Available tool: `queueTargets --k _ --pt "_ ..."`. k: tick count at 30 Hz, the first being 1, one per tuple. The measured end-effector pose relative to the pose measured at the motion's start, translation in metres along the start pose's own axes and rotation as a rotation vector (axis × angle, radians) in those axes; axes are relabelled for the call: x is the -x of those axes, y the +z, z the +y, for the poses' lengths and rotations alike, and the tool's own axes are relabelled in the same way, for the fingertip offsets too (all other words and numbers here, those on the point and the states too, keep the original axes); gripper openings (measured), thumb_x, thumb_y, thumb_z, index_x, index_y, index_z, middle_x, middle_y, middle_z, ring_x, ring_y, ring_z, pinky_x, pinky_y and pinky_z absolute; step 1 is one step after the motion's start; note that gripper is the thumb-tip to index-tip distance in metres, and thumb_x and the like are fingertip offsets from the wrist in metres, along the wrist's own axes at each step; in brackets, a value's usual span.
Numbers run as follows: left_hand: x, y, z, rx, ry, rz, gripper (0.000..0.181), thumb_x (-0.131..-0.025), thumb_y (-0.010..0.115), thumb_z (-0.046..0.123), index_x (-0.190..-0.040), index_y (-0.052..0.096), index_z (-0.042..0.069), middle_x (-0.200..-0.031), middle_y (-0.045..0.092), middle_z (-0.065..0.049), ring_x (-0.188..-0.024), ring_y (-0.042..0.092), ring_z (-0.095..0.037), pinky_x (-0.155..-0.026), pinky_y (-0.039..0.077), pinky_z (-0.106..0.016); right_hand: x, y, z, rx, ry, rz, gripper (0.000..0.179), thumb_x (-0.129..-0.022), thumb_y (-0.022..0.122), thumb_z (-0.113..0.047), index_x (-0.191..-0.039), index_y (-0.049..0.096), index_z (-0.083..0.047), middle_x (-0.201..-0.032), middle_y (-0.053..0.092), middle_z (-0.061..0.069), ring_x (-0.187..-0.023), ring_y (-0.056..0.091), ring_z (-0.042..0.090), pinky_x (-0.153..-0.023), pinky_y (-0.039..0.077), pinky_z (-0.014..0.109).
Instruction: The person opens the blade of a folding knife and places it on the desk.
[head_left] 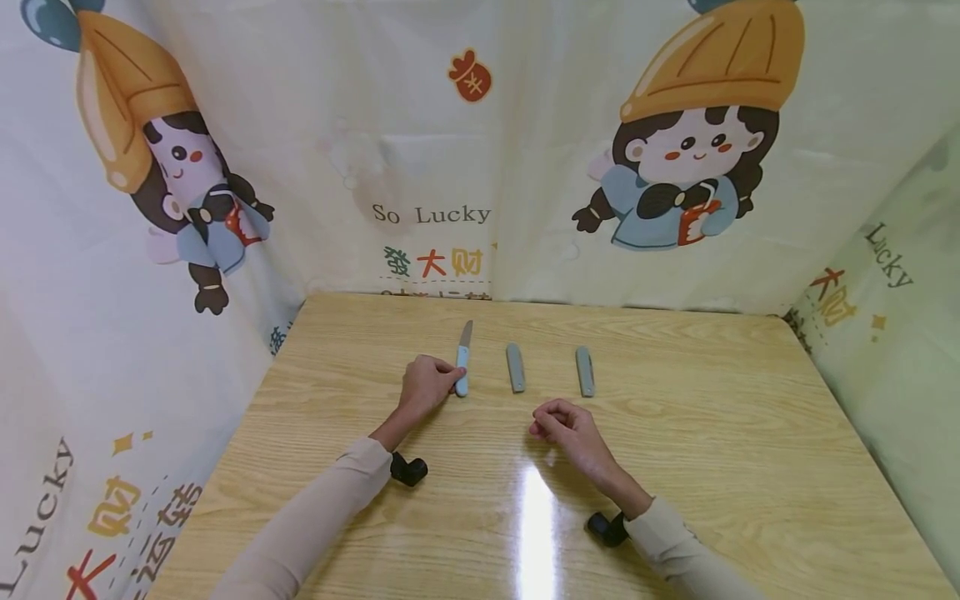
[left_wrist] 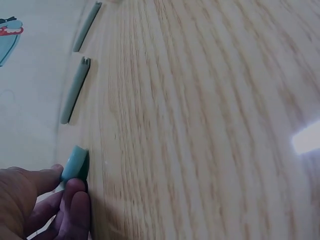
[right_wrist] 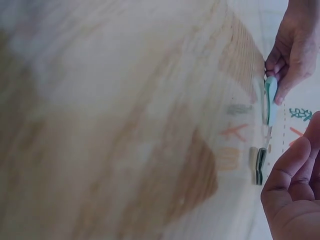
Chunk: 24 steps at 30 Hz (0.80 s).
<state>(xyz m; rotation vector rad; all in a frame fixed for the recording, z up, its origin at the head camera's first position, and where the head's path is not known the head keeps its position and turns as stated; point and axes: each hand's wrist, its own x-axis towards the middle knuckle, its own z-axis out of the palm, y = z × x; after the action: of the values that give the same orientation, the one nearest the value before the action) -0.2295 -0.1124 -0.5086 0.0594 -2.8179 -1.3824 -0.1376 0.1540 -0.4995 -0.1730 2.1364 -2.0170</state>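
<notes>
Landmark: the middle grey piece (head_left: 515, 367), slim, lying lengthwise away from you on the wood-grain table (head_left: 712, 400).

Just left of the middle grey piece, and roughly parallel to it: the blue-handled knife (head_left: 462, 358), blade out and pointing away from you. Your left hand (head_left: 427, 385) is on its handle, thumb and fingers pinching it near the butt end. Cannot tell whether the knife rests on the wood or sits slightly raised.

Right of the middle grey piece, well apart: the second grey piece (head_left: 585, 372), similar in shape and nearly parallel.

Your right hand (head_left: 567, 429) hangs on your side of the middle grey piece, a little to its right, fingers loosely curled. Cannot tell whether thumb and fingertips touch.

Nearer you than the middle grey piece: beige sleeves (head_left: 322, 517), black devices (head_left: 408, 469) at both wrists, a bright glare streak (head_left: 537, 533) on the wood. Beyond it: pale cloth (head_left: 540, 167) with a printed figure (head_left: 693, 179) in an orange hat and "So Lucky" lettering (head_left: 431, 214).
</notes>
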Motion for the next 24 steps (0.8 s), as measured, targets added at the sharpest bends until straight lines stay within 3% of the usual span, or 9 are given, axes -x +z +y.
queueTargets --k 10,16,20,24 --pt "0.000 -0.002 -0.002 0.026 0.022 0.021 0.019 -0.091 0.079 0.024 -0.081 0.081 0.008 -0.059 0.066 0.005 -0.056 0.063 -0.011 -0.052 0.045 -0.027 -0.002 -0.001 0.003 0.005 0.008 0.009 0.030 -0.105 0.060 -0.013 -0.111 0.060 0.016 -0.093 0.070 0.022 -0.088 0.069 0.033 -0.079 0.057 0.035" --pt "0.000 -0.004 -0.004 -0.006 0.081 0.112 0.015 -0.091 0.077 0.020 -0.083 0.080 0.008 -0.065 0.067 0.002 -0.060 0.062 -0.014 -0.058 0.050 -0.033 -0.002 -0.002 0.003 -0.006 0.008 0.004 0.030 -0.104 0.060 -0.013 -0.111 0.060 0.017 -0.095 0.069 0.025 -0.089 0.069 0.033 -0.081 0.057 0.036" --pt "-0.001 -0.003 0.000 -0.014 0.181 0.147 0.009 -0.093 0.074 0.014 -0.093 0.078 0.005 -0.080 0.069 -0.001 -0.073 0.063 -0.018 -0.067 0.053 -0.038 -0.002 -0.002 0.003 -0.024 0.014 0.002 0.030 -0.104 0.060 -0.012 -0.111 0.059 0.017 -0.095 0.069 0.024 -0.088 0.070 0.032 -0.082 0.057 0.037" --pt "-0.003 0.002 0.009 -0.079 0.361 0.107 0.018 -0.093 0.074 0.011 -0.109 0.075 0.001 -0.100 0.066 -0.008 -0.096 0.059 -0.026 -0.080 0.052 -0.043 -0.003 -0.001 0.002 -0.007 0.020 -0.011 0.031 -0.105 0.060 -0.013 -0.112 0.059 0.017 -0.096 0.069 0.023 -0.089 0.069 0.032 -0.082 0.057 0.037"
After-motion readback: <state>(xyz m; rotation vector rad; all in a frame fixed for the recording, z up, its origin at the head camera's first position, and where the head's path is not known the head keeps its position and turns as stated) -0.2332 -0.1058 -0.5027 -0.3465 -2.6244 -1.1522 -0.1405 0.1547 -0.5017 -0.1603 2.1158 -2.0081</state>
